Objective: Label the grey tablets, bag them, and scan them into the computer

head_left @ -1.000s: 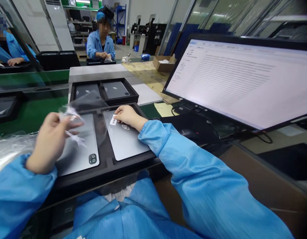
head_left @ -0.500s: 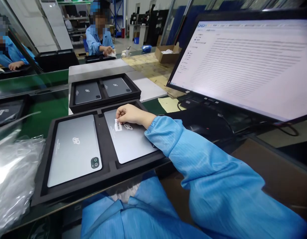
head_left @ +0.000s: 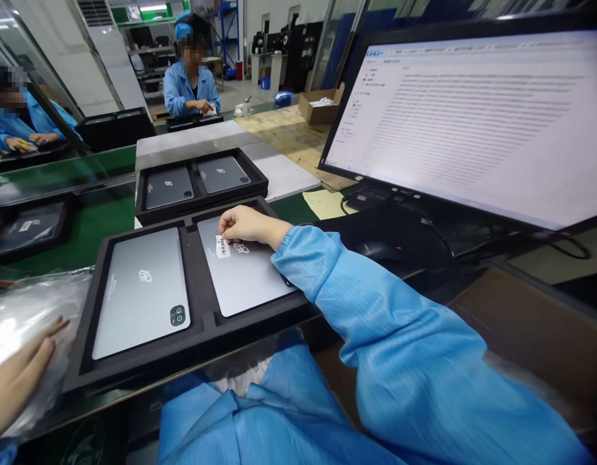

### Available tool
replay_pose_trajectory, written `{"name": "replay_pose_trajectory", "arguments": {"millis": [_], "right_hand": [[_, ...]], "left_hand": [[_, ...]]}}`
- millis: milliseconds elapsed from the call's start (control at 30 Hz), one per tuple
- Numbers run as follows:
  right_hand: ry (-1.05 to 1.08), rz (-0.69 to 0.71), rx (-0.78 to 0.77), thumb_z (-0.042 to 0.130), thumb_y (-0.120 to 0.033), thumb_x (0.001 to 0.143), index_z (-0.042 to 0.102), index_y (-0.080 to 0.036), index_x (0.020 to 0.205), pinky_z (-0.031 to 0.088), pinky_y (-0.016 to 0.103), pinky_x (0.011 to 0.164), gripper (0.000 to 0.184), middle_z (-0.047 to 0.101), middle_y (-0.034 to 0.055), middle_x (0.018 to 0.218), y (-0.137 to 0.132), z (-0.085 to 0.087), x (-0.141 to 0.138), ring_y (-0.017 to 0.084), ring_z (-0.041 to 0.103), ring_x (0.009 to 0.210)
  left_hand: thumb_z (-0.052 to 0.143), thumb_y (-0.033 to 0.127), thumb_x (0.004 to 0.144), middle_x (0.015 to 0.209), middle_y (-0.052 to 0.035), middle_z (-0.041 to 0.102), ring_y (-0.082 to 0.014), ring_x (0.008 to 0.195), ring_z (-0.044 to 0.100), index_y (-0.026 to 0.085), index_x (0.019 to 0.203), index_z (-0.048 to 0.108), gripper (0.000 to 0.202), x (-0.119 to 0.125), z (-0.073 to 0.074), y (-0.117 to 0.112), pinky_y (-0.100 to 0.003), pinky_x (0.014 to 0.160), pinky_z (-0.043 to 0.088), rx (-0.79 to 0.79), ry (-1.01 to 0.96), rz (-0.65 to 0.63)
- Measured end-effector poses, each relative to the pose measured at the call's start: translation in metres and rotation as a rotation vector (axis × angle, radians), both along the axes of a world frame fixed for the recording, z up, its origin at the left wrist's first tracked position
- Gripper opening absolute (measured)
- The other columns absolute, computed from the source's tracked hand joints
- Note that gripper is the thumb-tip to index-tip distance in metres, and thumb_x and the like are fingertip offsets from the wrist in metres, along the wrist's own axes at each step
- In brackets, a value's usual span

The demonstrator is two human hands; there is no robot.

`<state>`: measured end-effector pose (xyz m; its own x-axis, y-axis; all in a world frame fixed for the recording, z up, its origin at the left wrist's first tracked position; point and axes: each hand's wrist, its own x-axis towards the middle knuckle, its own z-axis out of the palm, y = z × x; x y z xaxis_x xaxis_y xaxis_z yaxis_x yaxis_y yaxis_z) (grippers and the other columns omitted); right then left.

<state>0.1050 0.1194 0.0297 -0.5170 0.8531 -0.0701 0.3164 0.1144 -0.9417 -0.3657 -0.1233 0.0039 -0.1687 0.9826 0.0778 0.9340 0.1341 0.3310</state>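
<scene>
Right hand [head_left: 247, 225] in close pinch on barcode label [head_left: 223, 249]

Head view: gripping it by the upper edge, over the right tablet [head_left: 240, 281], toward the far edge of the black tray [head_left: 200, 284]; cannot tell if touching. Along the tray's left edge, the left tablet [head_left: 138, 316]. With left hand [head_left: 20, 381], fingers loosely stretched, over clear plastic bags [head_left: 41, 290] past that edge.
</scene>
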Motion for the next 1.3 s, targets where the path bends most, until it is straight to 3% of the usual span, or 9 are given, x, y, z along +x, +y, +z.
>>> {"name": "replay_pose_trajectory", "arguments": {"millis": [67, 133, 200, 267, 433, 733, 1033, 1167, 1300], "right_hand": [[-0.027, -0.018, 0.051, 0.065, 0.008, 0.071, 0.069, -0.015, 0.069, 0.045, 0.019, 0.053, 0.023, 0.066, -0.0022, 0.058, 0.002, -0.001, -0.001, 0.011, 0.060, 0.055], [-0.064, -0.071, 0.159, 0.067, 0.006, 0.071, 0.070, -0.015, 0.070, 0.047, 0.021, 0.059, 0.021, 0.067, -0.0017, 0.063, 0.004, -0.002, 0.000, 0.012, 0.061, 0.060], [-0.106, -0.187, 0.329, 0.068, 0.002, 0.073, 0.071, -0.015, 0.073, 0.050, 0.023, 0.068, 0.018, 0.070, -0.0005, 0.070, 0.005, -0.001, 0.004, 0.013, 0.064, 0.068], [-0.121, -0.352, 0.502, 0.066, -0.002, 0.077, 0.072, -0.016, 0.079, 0.052, 0.027, 0.077, 0.015, 0.073, 0.0010, 0.078, 0.005, 0.002, 0.014, 0.016, 0.067, 0.077], [0.043, -0.687, 0.650, 0.059, -0.014, 0.086, 0.070, -0.018, 0.088, 0.055, 0.033, 0.087, 0.012, 0.075, 0.0033, 0.087, -0.009, 0.009, 0.054, 0.020, 0.070, 0.087], [-0.073, -0.983, 0.470, 0.063, -0.011, 0.081, 0.070, -0.016, 0.082, 0.056, 0.035, 0.084, 0.009, 0.073, 0.0054, 0.083, -0.040, 0.010, 0.116, 0.021, 0.069, 0.081], [-0.358, -0.271, 0.382, 0.079, -0.003, 0.073, 0.072, -0.017, 0.077, 0.049, 0.025, 0.075, 0.015, 0.072, -0.0006, 0.076, -0.044, 0.004, 0.033, 0.014, 0.063, 0.073], [-0.185, -0.563, 0.584, 0.073, -0.013, 0.082, 0.071, -0.018, 0.087, 0.051, 0.029, 0.087, 0.007, 0.075, 0.0036, 0.093, -0.041, -0.009, 0.051, 0.018, 0.066, 0.088], [0.078, -0.921, 0.521, 0.060, -0.023, 0.089, 0.065, -0.019, 0.082, 0.052, 0.031, 0.086, 0.009, 0.072, 0.0032, 0.088, -0.034, -0.019, 0.075, 0.019, 0.066, 0.087]], "left_hand": [[0.048, 0.066, 0.097, 0.136, 0.0085, 0.070, -0.0398, 0.129, 0.063, 0.049, 0.131, 0.062, 0.041, 0.047, 0.042, 0.012, -0.065, 0.114, 0.046, 0.175, 0.004, 0.011], [0.052, 0.057, 0.098, 0.119, -0.0006, 0.075, -0.0322, 0.108, 0.071, 0.034, 0.116, 0.070, 0.034, 0.116, 0.075, 0.027, -0.049, 0.096, 0.057, 0.280, 0.021, -0.334], [0.047, 0.044, 0.103, 0.109, -0.0043, 0.075, -0.0233, 0.096, 0.072, 0.027, 0.111, 0.071, 0.031, 0.195, 0.090, 0.048, -0.036, 0.086, 0.057, 0.099, 0.015, -0.736], [0.046, 0.036, 0.104, 0.116, -0.0080, 0.073, -0.0230, 0.102, 0.070, 0.022, 0.119, 0.070, 0.032, 0.268, 0.087, 0.075, -0.035, 0.092, 0.055, -0.146, 0.060, -0.978], [0.061, 0.046, 0.100, 0.133, -0.0137, 0.065, -0.0277, 0.121, 0.060, 0.018, 0.127, 0.067, 0.039, 0.371, 0.049, 0.137, -0.043, 0.109, 0.048, -0.004, 0.103, -1.141], [0.054, 0.051, 0.103, 0.124, -0.0138, 0.065, -0.0257, 0.114, 0.060, 0.017, 0.118, 0.068, 0.039, 0.383, 0.047, 0.153, -0.047, 0.105, 0.048, 0.246, 0.022, -1.162], [0.020, 0.051, 0.111, 0.082, -0.0084, 0.056, -0.0227, 0.080, 0.052, 0.020, 0.081, 0.051, 0.053, 0.336, 0.075, 0.172, -0.041, 0.080, 0.042, 0.907, -0.455, -1.068], [0.026, 0.056, 0.109, 0.095, -0.0115, 0.061, -0.0251, 0.094, 0.056, 0.019, 0.092, 0.054, 0.049, 0.339, 0.068, 0.170, -0.044, 0.090, 0.045, 0.821, -0.299, -1.121], [0.039, 0.051, 0.106, 0.115, -0.0163, 0.065, -0.0296, 0.109, 0.059, 0.017, 0.105, 0.061, 0.041, 0.366, 0.046, 0.166, -0.047, 0.100, 0.049, 0.359, 0.035, -1.162]]}}
